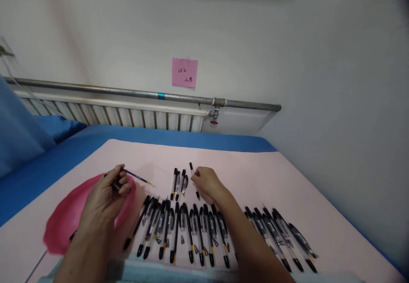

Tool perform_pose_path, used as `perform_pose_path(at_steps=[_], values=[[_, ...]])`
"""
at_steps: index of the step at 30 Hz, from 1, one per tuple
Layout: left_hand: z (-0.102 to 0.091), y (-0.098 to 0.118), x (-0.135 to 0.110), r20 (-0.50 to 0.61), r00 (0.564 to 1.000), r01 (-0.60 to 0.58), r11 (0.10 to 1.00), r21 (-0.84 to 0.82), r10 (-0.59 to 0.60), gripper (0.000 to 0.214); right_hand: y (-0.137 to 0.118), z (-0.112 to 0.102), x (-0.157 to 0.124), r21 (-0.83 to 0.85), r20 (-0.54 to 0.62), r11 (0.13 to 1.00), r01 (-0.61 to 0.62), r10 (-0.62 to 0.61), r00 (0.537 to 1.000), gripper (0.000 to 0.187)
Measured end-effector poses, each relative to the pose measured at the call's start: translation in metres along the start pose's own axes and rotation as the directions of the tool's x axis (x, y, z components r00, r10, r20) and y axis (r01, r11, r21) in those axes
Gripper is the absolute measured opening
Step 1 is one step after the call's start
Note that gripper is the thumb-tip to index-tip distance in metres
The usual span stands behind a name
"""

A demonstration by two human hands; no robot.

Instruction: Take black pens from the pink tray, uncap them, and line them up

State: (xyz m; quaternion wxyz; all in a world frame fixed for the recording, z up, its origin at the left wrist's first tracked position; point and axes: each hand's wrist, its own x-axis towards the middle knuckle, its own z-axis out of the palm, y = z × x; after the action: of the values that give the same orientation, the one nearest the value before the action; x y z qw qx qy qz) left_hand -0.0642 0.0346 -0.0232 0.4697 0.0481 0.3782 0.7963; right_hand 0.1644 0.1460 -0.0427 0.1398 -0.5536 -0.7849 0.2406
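My left hand point(107, 193) is closed above the pink bowl point(56, 221), with thumb and finger pinching one end of a thin dark pen refill point(137, 176). The refill points right, its pale tip past a yellow band. Something dark, perhaps a pen cap, sits in the curled fingers. My right hand point(206, 180) pinches a clear pen barrel point(194, 182) with black ends, tilted over the pink surface. Left of it lie a few pen parts point(179, 185), with black caps among them. Closer to me runs a row of pens, caps and small metal tips point(182, 239).
Another group of pens point(281, 236) lies at the right, partly behind my forearm. The pink sheet point(243, 176) covers a blue surface point(191, 137). Behind stand a white radiator point(143, 116), a metal pipe point(121, 91) and a wall with a pink note point(184, 73).
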Motion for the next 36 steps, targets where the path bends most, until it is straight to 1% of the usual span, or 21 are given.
perform_pose_path(at_steps=[5,11,19,24,28,30,31,32,33,35,36], values=[[-0.001,-0.003,0.001,0.024,0.999,0.021,0.999,0.042,-0.022,0.009,0.004,0.02,0.006,-0.03,0.022,0.998,-0.055,0.055,0.998,0.015],[0.003,-0.005,-0.002,0.021,0.999,0.035,0.997,0.074,-0.037,0.009,0.007,0.032,0.01,-0.051,0.006,0.997,-0.06,0.06,0.998,0.019],[0.007,-0.007,-0.007,0.041,0.998,0.032,0.994,0.104,-0.037,0.008,0.004,0.032,0.007,-0.052,0.004,0.998,-0.018,0.019,1.0,0.021],[0.011,-0.014,-0.013,0.085,0.994,0.049,0.978,0.203,-0.068,0.004,0.001,0.025,0.006,-0.003,0.012,1.0,-0.021,0.021,1.0,0.019],[0.014,-0.024,-0.018,0.15,0.983,0.049,0.94,0.339,-0.105,0.012,-0.01,0.01,0.0,0.085,0.016,0.996,0.0,-0.001,1.0,0.02],[0.015,-0.03,-0.019,0.179,0.975,0.052,0.921,0.387,-0.13,0.016,-0.02,0.001,-0.006,0.185,0.077,0.982,0.043,-0.058,0.995,0.021],[0.016,-0.032,-0.02,0.193,0.971,0.051,0.915,0.401,-0.139,0.017,-0.026,-0.002,-0.01,0.261,0.131,0.963,0.071,-0.108,0.986,0.021],[0.016,-0.035,-0.021,0.203,0.969,0.049,0.911,0.41,-0.143,0.018,-0.031,-0.005,-0.014,0.377,0.2,0.921,0.097,-0.183,0.963,0.02],[0.017,-0.036,-0.021,0.21,0.967,0.044,0.908,0.417,-0.144,0.018,-0.036,-0.006,-0.018,0.462,0.242,0.879,0.114,-0.249,0.938,0.019],[0.018,-0.04,-0.023,0.212,0.967,0.037,0.899,0.436,-0.143,0.019,-0.044,-0.006,-0.025,0.544,0.253,0.828,0.133,-0.313,0.915,0.016],[0.019,-0.041,-0.024,0.209,0.967,0.038,0.894,0.447,-0.146,0.019,-0.047,-0.004,-0.027,0.549,0.245,0.825,0.134,-0.312,0.918,0.015]])
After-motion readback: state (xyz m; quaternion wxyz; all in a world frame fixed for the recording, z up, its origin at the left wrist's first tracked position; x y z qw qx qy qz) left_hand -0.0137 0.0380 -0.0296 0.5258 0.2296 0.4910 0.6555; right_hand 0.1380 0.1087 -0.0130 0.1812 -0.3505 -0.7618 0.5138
